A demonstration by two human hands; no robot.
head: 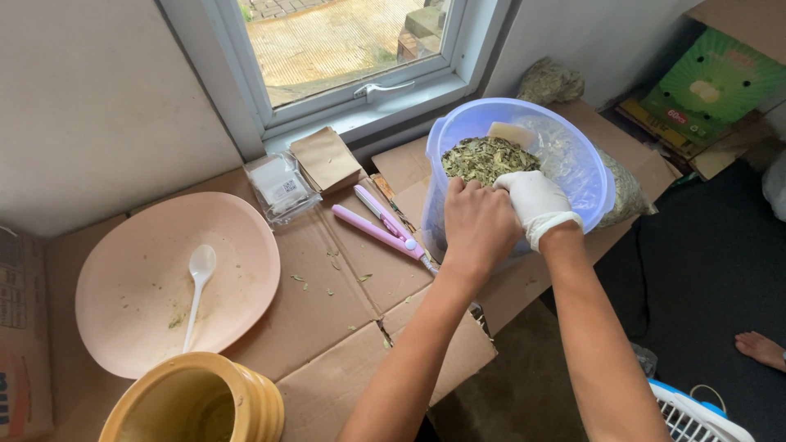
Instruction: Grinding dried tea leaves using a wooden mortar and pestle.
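Note:
A translucent blue tub (589, 176) tilts toward me on the cardboard, full of dried green leaves (487, 157) with a pale block (512, 133) on top. My bare left hand (477, 227) is curled over the tub's near rim. My right hand (534, 200), in a white glove, sits right beside it on the same rim, its fingers bent down toward the left hand. Whatever lies between the two hands is hidden.
Flattened cardboard (344, 327) covers the surface. On it lie a pink plate (246, 245) with a white plastic spoon (196, 286), a yellow pot (196, 401), a pink clamp tool (383, 226), brown packets (327, 158) and a clear bag of sachets (278, 188). A foot (761, 348) rests at the right.

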